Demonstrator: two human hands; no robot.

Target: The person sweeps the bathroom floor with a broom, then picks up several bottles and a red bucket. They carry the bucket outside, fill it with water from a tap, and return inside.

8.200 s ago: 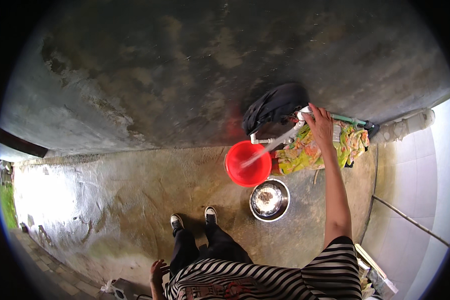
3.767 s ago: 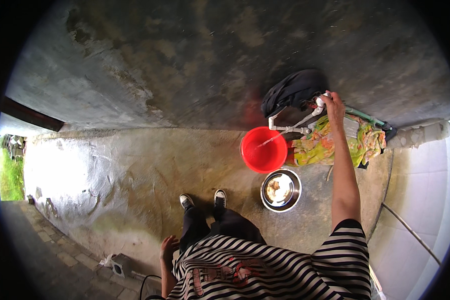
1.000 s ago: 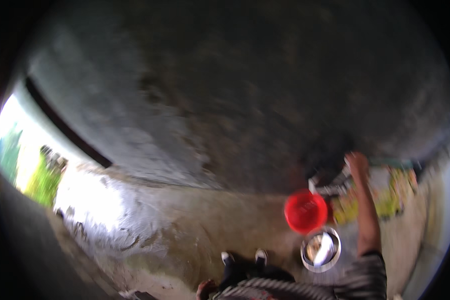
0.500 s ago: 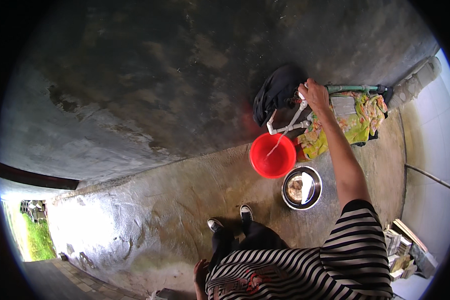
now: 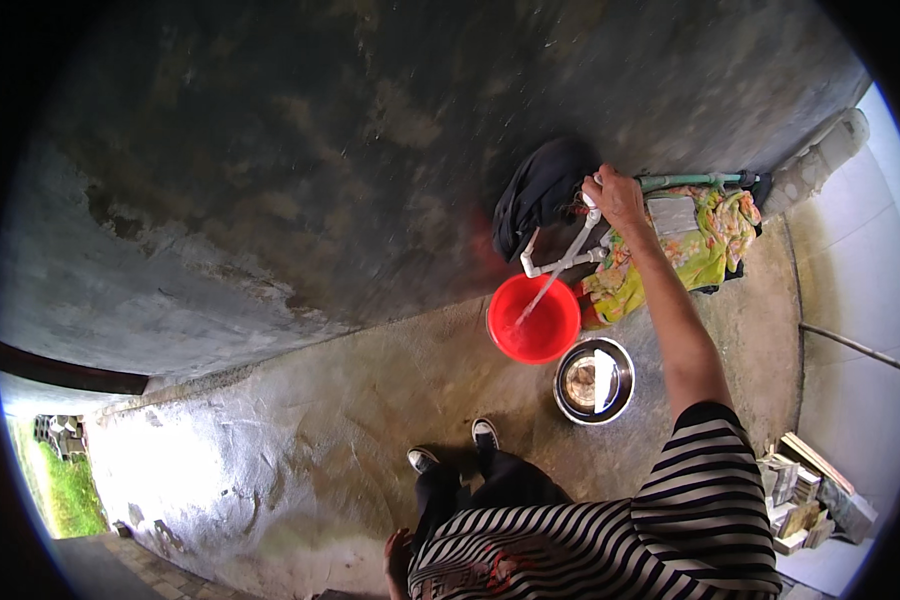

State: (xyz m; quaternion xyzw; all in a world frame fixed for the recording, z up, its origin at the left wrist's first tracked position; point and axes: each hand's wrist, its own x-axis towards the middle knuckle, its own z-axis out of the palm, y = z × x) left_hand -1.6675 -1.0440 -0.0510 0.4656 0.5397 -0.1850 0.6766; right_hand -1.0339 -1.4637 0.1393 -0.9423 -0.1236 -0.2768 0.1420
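Observation:
With my right arm stretched out toward the wall, my right hand (image 5: 618, 200) is closed round the top of a white plastic tap (image 5: 592, 218). Water (image 5: 542, 294) streams from it at a slant into a red basin (image 5: 506, 350) on the floor, which holds some water. Beside that basin stands a metal basin (image 5: 562, 397) with a white, flat-edged piece (image 5: 605, 380) inside; what this piece is I cannot make out. My left hand (image 5: 398, 552) hangs low by my side, its fingers loosely bent and partly visible, with nothing seen in them.
Black cloth (image 5: 545, 195) hangs beside the tap on the dark wall. Yellow floral cloth (image 5: 705, 255) lies right of the white pipe (image 5: 560, 266), under a green pipe (image 5: 690, 181). Stacked blocks (image 5: 798, 500) stand at lower right. The concrete floor (image 5: 300, 430) looks wet and shiny.
The whole view has shifted slightly, so things sit a little further left and the basins a little lower. My right hand stays on the tap and water keeps running.

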